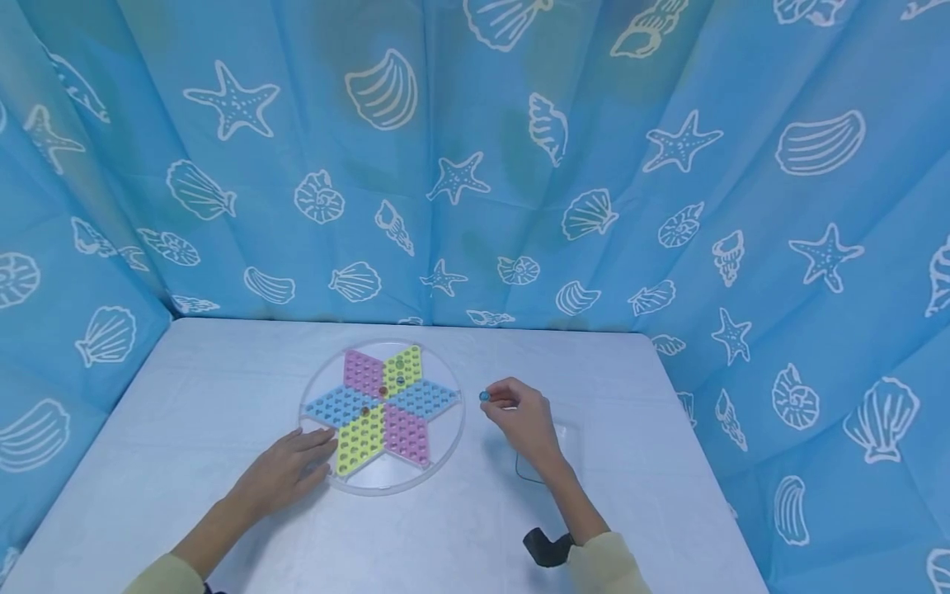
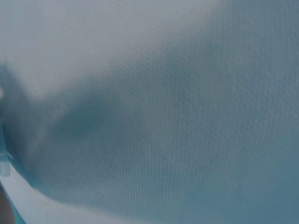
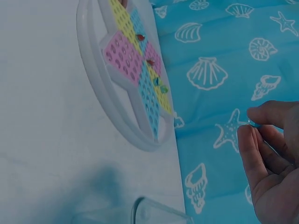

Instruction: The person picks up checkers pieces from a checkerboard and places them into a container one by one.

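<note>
My right hand (image 1: 525,419) pinches a blue glass marble (image 1: 484,396) between thumb and fingertips, to the right of a round Chinese checkers board (image 1: 454,437). The same marble (image 3: 253,123) shows in the right wrist view, partly covered by the fingers of the hand (image 3: 275,163). Several marbles sit in the board's holes: a reddish one (image 1: 383,391), another reddish one (image 1: 364,411), a blue one (image 1: 400,380) and a greenish one (image 1: 399,363). Against the board's left front rim rests my left hand (image 1: 285,469), its fingers extended over the edge. The left wrist view shows only a blurred, pale bluish surface.
A clear plastic box (image 1: 570,441) stands right of the board, partly behind the right hand and forearm. Near the right sleeve is a dark curved piece (image 1: 547,548). Blue curtains (image 1: 475,223) with white shell prints surround the white table (image 1: 223,371).
</note>
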Demonstrator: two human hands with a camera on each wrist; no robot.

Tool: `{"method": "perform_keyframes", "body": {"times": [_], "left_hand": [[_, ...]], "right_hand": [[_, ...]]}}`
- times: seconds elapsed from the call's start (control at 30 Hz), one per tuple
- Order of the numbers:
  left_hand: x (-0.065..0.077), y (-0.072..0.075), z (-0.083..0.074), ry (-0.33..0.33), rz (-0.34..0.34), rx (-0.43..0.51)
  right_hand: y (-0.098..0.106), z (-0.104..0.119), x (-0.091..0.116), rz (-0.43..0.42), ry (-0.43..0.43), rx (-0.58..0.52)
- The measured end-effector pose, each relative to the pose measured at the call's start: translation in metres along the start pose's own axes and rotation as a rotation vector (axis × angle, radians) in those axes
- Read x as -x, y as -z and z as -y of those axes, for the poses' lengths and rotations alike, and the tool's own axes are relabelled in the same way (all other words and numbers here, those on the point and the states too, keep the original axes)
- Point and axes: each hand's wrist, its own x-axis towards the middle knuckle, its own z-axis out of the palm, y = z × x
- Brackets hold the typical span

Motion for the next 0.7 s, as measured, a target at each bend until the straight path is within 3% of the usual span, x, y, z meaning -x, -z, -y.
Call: {"method": "perform_keyframes", "body": {"times": [0.33,0.7], "left_hand": [[0.001,0.001,-0.002,-0.017,-0.022,0.02],[0.0,0.004,-0.004,0.006,0.009,0.007]], "right_hand": [[0.023,-0.019,0.009,-0.046,-0.028,0.025],[0.044,-0.039,0.023,-0.072,-0.067,0.083]]}}
